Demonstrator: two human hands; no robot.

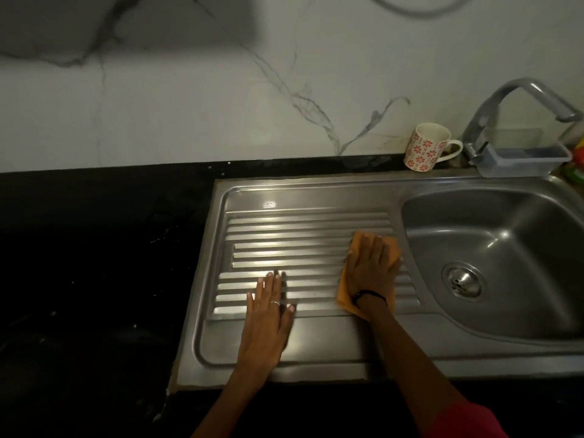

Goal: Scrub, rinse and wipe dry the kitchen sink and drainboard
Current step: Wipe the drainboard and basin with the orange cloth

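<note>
Pressing cloth (pixel 357 279) near drainboard's (pixel 284 222) sink-side edge.

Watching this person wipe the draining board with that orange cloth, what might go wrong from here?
The mug stands on the counter right behind the drainboard, so a wide sweep of the right hand pressing the orange cloth could knock it. The left hand rests flat on the drainboard, and that patch may get missed unless it lifts. The cloth lies near the sink bowl, so it might slide in.
</note>
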